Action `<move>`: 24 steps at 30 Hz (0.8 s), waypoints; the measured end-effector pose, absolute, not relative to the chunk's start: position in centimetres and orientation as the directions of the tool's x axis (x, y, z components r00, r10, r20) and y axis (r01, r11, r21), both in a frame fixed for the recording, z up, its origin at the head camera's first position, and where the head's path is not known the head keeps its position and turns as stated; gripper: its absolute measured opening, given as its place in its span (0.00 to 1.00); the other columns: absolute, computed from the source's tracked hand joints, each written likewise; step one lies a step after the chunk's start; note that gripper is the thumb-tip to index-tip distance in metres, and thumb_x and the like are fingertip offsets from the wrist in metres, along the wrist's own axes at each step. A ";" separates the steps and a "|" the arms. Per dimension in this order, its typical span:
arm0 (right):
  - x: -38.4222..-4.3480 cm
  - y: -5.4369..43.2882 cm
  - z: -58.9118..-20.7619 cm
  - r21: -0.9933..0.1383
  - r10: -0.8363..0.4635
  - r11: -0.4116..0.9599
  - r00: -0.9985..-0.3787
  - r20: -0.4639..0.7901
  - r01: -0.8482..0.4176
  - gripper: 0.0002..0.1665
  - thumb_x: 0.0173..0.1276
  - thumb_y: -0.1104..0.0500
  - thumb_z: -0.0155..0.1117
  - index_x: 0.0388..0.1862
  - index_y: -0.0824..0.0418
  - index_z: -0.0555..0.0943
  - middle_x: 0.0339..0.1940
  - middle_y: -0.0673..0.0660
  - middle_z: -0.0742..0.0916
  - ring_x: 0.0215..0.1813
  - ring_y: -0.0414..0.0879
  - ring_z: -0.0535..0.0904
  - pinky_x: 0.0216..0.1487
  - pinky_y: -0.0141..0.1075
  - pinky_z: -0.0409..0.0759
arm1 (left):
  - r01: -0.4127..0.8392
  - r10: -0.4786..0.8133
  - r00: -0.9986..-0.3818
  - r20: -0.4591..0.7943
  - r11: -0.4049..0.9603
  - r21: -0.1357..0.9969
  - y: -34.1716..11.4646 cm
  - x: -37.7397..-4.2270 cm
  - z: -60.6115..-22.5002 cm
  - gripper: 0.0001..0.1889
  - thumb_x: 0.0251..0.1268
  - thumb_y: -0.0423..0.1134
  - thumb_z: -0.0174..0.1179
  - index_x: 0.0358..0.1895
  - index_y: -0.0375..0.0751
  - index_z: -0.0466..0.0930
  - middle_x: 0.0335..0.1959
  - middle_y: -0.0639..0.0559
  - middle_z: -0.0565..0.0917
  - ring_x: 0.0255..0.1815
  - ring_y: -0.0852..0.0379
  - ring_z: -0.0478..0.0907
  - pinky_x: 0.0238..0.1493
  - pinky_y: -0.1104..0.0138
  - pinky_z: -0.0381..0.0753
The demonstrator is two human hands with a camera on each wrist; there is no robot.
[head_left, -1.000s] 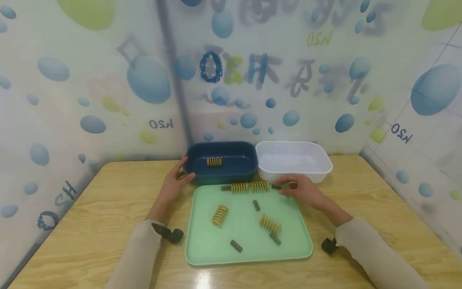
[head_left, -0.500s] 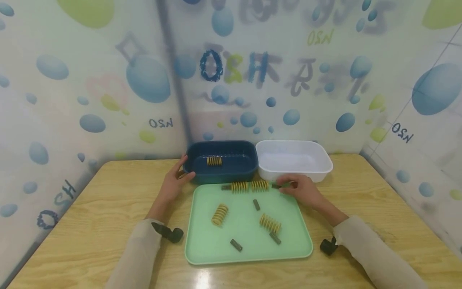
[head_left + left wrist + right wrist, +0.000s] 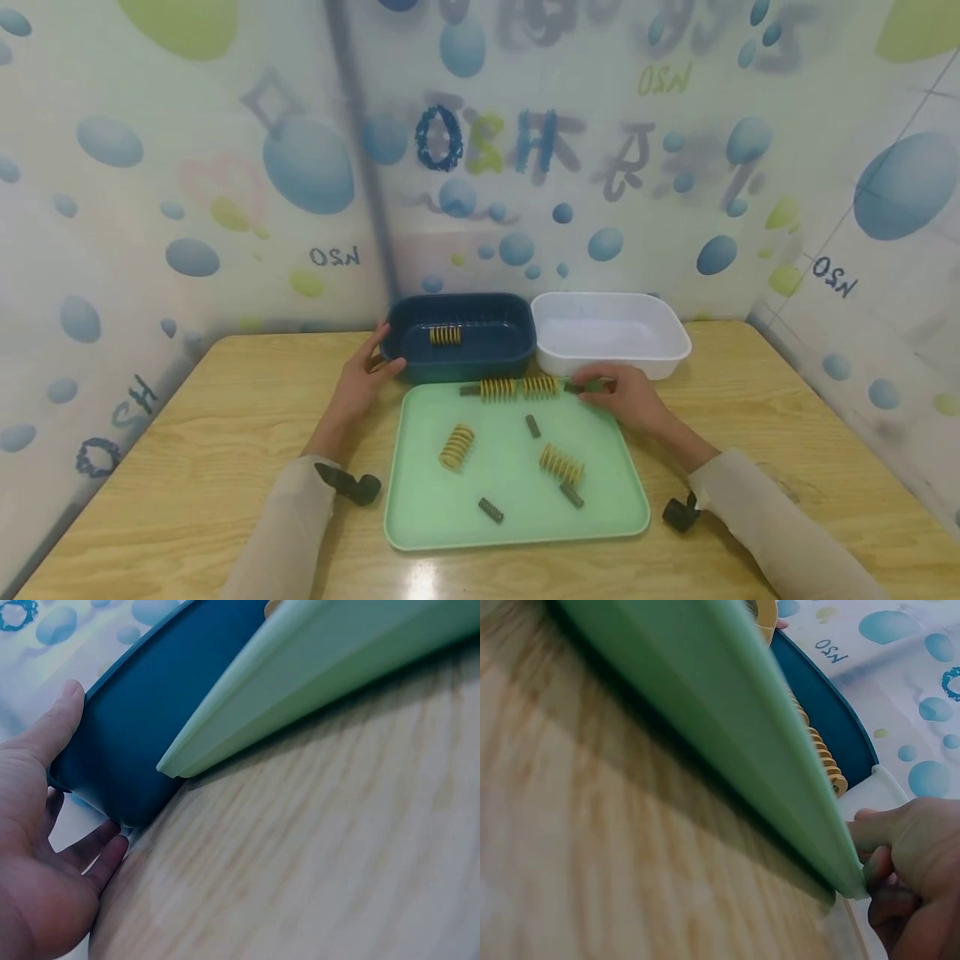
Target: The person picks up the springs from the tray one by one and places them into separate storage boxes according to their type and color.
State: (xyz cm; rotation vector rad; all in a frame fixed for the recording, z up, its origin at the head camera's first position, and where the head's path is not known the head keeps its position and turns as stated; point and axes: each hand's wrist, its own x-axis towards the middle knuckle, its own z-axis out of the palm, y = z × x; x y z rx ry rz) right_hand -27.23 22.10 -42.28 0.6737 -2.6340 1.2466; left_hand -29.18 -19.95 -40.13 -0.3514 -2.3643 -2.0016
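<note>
My left hand [image 3: 363, 379] rests against the left end of the dark blue bin [image 3: 468, 367], fingers spread and thumb along its front wall, as the left wrist view [image 3: 45, 847] also shows. One yellow coil spring [image 3: 446, 335] lies inside that bin. At the far right corner of the green tray [image 3: 450, 533], my right hand [image 3: 626, 396] pinches a small dark spring [image 3: 572, 387]. Its fingertips are hidden behind the tray rim in the right wrist view. Just left of them lie a yellow spring [image 3: 539, 387], another yellow spring [image 3: 497, 389] and a small dark spring [image 3: 469, 390], in a row along the rim.
A white bin [image 3: 611, 329] stands right of the blue one, both behind the tray near the wall. Nearer on the tray lie two yellow springs, one left [image 3: 457, 447] and one right [image 3: 562, 465], and small dark springs [image 3: 491, 510]. Wooden table [image 3: 225, 433] surrounds the tray.
</note>
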 end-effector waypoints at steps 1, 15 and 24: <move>-27.3 22.1 -42.4 -0.694 -0.336 0.553 -0.886 0.320 -0.461 0.14 0.58 0.64 0.72 0.44 0.59 0.85 0.41 0.51 0.87 0.38 0.44 0.78 0.33 0.32 0.76 | 0.188 0.156 -0.974 0.164 0.152 0.970 -19.9 -29.2 -40.1 0.36 0.67 0.34 0.59 0.75 0.41 0.52 0.78 0.51 0.45 0.71 0.36 0.54 0.68 0.50 0.58; -27.4 22.1 -42.3 -0.672 -0.360 0.584 -0.887 0.289 -0.456 0.15 0.57 0.71 0.67 0.42 0.58 0.87 0.40 0.50 0.87 0.35 0.45 0.76 0.33 0.33 0.75 | 0.234 0.160 -0.965 0.207 0.178 0.956 -20.2 -29.8 -41.0 0.36 0.67 0.36 0.60 0.75 0.41 0.52 0.78 0.51 0.46 0.71 0.37 0.55 0.67 0.50 0.59; -27.0 21.3 -41.9 -0.638 -0.382 0.605 -0.877 0.292 -0.476 0.15 0.56 0.63 0.73 0.44 0.61 0.86 0.41 0.53 0.87 0.40 0.47 0.79 0.38 0.37 0.77 | 0.255 0.153 -0.962 0.228 0.191 0.948 -20.6 -30.8 -42.5 0.36 0.67 0.37 0.60 0.75 0.46 0.54 0.77 0.56 0.47 0.71 0.40 0.56 0.67 0.51 0.60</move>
